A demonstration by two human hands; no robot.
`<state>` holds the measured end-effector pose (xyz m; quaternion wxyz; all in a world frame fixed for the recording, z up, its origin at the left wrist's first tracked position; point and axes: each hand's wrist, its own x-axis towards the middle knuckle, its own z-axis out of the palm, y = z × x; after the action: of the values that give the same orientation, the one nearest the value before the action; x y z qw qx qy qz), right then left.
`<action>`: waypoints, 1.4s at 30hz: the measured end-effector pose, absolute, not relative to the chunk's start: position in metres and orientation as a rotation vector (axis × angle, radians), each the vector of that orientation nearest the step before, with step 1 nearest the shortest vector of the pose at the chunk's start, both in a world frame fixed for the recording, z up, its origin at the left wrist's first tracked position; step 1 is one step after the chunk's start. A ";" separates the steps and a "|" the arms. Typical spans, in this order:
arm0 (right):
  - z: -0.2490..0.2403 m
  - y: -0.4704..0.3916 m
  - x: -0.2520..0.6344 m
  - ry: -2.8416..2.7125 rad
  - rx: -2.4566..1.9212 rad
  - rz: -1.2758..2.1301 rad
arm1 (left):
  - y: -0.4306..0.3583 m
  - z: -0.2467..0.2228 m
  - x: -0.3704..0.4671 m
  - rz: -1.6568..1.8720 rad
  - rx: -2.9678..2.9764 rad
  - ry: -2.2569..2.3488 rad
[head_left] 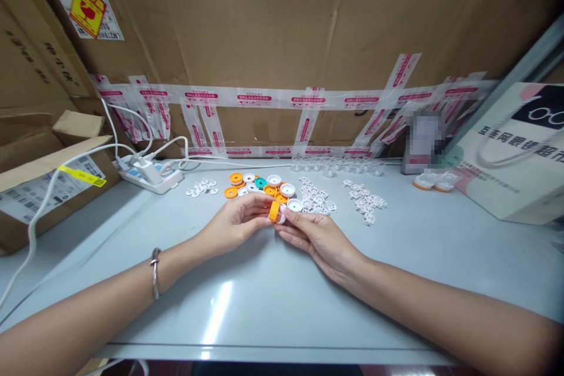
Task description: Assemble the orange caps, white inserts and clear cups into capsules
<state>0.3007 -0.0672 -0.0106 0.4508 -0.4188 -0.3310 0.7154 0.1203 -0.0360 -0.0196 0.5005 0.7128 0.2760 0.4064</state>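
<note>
Above the middle of the table my two hands meet. My left hand (240, 217) pinches an orange round cap (274, 211) between thumb and fingers, its side turned toward me. My right hand (319, 235) has its thumb and fingers closed on a small clear-and-white plastic piece (282, 215) pressed against the cap's right side; its exact shape is partly hidden. Just behind the hands lies a cluster of round caps in orange, white and teal (261, 183). Small white plastic parts (315, 197) are heaped to the right of it, with another spread of white parts (368, 202) further right.
Little white pieces (202, 188) lie left of the caps. Clear plastic cups (337, 165) line the back. Two orange-based clear assemblies (436, 181) sit near a paper bag (520, 153). A power strip (150, 176), white cables and an open cardboard box (53, 182) occupy the left.
</note>
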 end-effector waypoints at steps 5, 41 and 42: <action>-0.010 -0.068 0.301 -0.831 -1.041 1.750 | -0.039 -0.015 0.121 0.962 1.661 0.702; -0.010 -0.065 0.300 -0.829 -1.014 1.771 | -0.049 -0.012 0.123 0.993 1.858 0.913; -0.010 -0.066 0.300 -0.833 -1.012 1.767 | -0.049 -0.011 0.123 0.996 1.874 0.920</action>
<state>0.2996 -0.0658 -0.0095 0.4535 -0.4101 -0.3373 0.7158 0.1235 -0.0492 -0.0113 0.4025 0.7415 0.3642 0.3944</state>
